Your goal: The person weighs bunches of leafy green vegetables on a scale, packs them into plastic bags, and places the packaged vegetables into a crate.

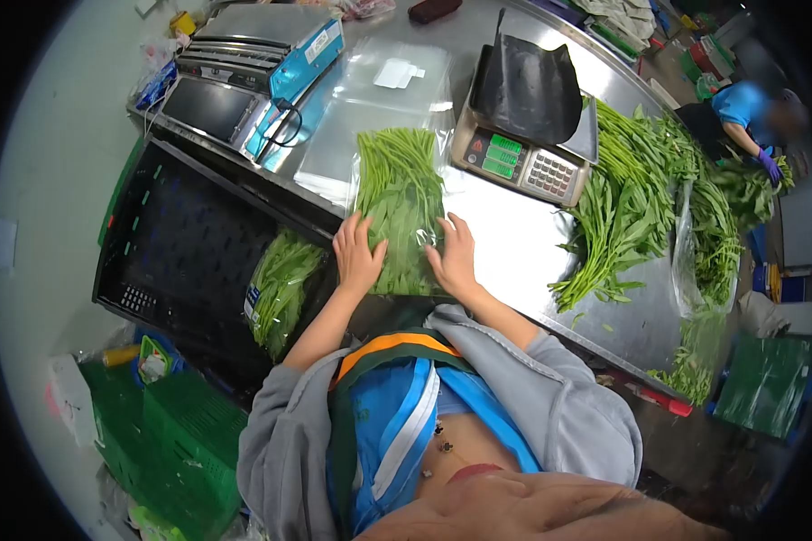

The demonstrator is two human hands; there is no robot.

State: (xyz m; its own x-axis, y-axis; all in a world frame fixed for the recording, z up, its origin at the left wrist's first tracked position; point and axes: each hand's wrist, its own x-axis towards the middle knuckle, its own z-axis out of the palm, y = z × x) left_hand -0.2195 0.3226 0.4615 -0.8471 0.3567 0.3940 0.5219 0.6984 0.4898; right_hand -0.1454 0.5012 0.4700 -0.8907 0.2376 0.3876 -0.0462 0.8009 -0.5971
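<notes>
A bundle of long-stemmed leafy greens point(397, 194) lies in a clear plastic bag on the metal table in front of me, stems pointing away and leaves toward me. My left hand point(359, 257) rests on the near left side of the bag, its fingers apart. On the opposite side, my right hand point(453, 257) touches the bag's right edge with thumb and fingers spread. Flat clear bags point(334, 135) are stacked just beyond the bundle. A digital scale point(523, 167) with a black scoop point(532, 86) on it stands to the right.
Loose greens point(622, 198) are heaped at the table's right. A black crate point(180, 234) on the left holds another bagged bundle point(282, 284). A wrapping machine point(244, 81) stands at the far left. Green crates point(171, 433) sit below. A person in blue point(744, 113) handles greens at far right.
</notes>
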